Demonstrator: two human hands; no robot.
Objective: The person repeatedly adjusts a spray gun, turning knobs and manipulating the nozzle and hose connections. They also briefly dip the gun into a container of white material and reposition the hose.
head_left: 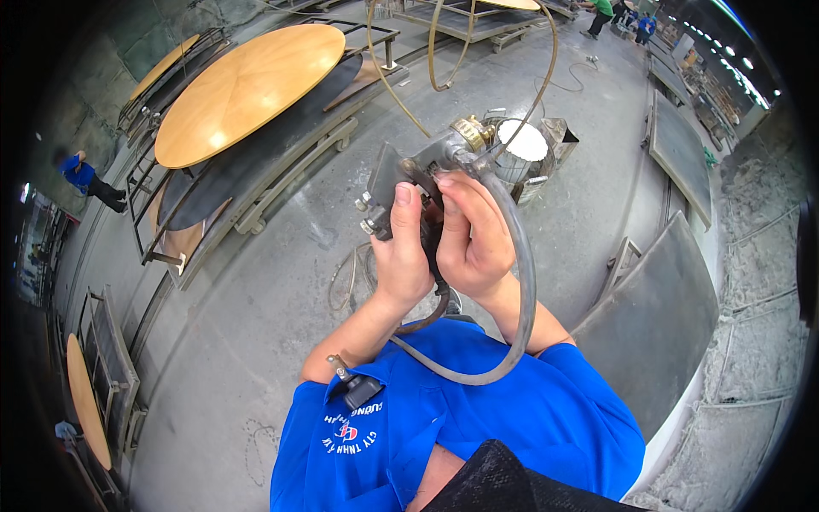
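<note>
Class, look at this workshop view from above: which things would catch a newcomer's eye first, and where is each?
At the centre, the left hand and right hand clasp a dark metal tool with a brass fitting; a grey hose loops from it over the blue shirt. At upper left, a large round wooden tabletop lies on a metal rack.

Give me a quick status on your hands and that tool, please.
Left hand and right hand both gripping dark metal pneumatic tool with brass fitting. Grey rubber hose loops past right wrist. Nothing blocking.
</note>
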